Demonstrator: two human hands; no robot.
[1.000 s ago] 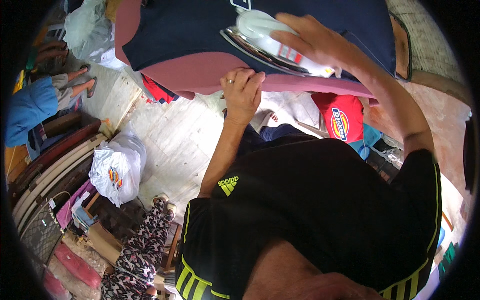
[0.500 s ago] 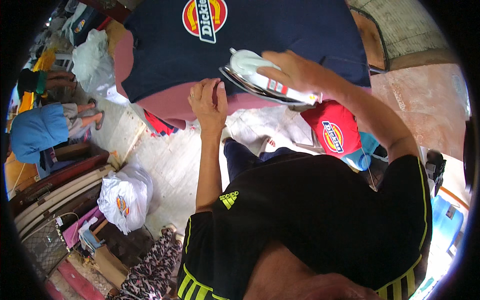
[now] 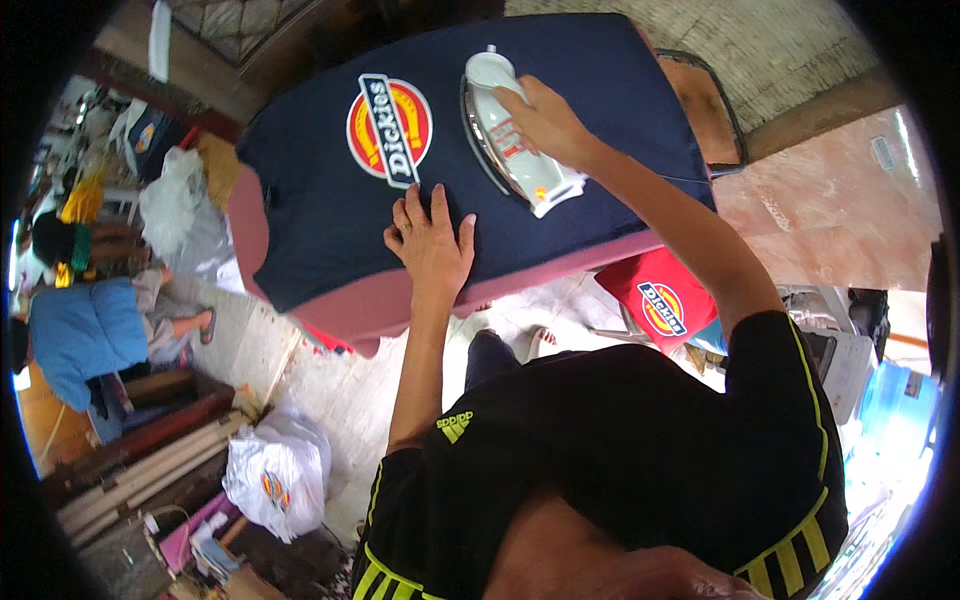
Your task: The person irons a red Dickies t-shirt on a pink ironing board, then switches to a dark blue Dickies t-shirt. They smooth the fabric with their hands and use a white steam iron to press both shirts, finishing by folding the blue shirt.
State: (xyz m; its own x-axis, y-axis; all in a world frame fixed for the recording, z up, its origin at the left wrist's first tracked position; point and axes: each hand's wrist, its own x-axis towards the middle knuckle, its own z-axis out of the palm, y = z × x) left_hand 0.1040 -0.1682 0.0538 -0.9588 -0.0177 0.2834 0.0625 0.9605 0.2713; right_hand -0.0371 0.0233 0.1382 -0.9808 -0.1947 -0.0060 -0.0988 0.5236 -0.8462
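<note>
A navy blue shirt [image 3: 300, 235] lies spread over a board with a dusty pink cover [image 3: 248, 225], which shows along the near and left edges. The shirt carries a round red and yellow printed badge [image 3: 415, 125]. My right hand [image 3: 550, 122] is wrapped around the handle of a white steam iron [image 3: 485, 125], which sits on the cloth right of the badge. Just below the badge, my left hand [image 3: 433, 238] rests palm down on the shirt, its fingers spread and holding nothing.
A red cloth item [image 3: 650, 280] with a similar badge hangs below the board's right end. A white plastic bag [image 3: 290, 455] stands on the floor at left. Someone in blue clothing [image 3: 88, 330] is further left. A chair-like frame [image 3: 695, 105] adjoins the board's far right.
The iron has gone from the shirt's near edge to farther up, beside the badge, turning more lengthwise. My left hand has moved from the near edge onto the shirt. The view has shifted too.
</note>
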